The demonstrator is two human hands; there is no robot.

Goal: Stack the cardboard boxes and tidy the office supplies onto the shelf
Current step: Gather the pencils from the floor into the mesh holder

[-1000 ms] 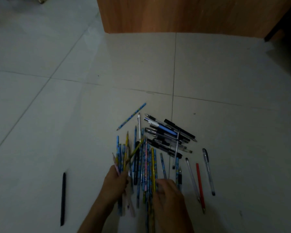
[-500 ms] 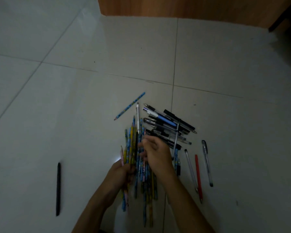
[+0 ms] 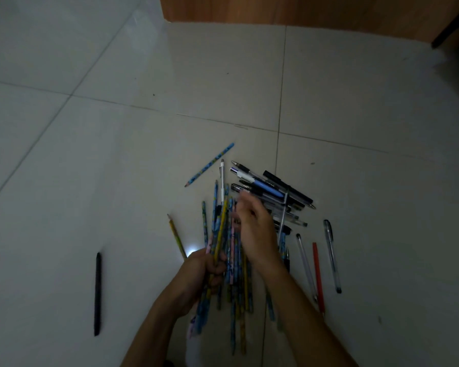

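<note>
Item: pencil bundle (image 3: 220,234), amid pile on floor (image 3: 117,181) beside loose pens (image 3: 269,189). Light, stiff, smooth; likely fans, slips. Hold: mid-shaft, where left hand (image 3: 199,276) clamps it. Right hand (image 3: 255,229) over tips, blurred; grasp cannot be told.

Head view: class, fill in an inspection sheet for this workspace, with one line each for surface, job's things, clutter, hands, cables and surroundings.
Surface: pale tiled floor, dimly lit.
Job's things: pencils fanned in a bundle; pens piled just beyond; blue pencil, yellow pencil, red pen and black pen each lying apart on the floor.
Clutter: nothing seen.
Hands: left hand grips the pencils; right hand is blurred over the pile, grasp unclear.
Cables: nothing seen.
Surroundings: wooden furniture at the far edge; no boxes in view.
</note>
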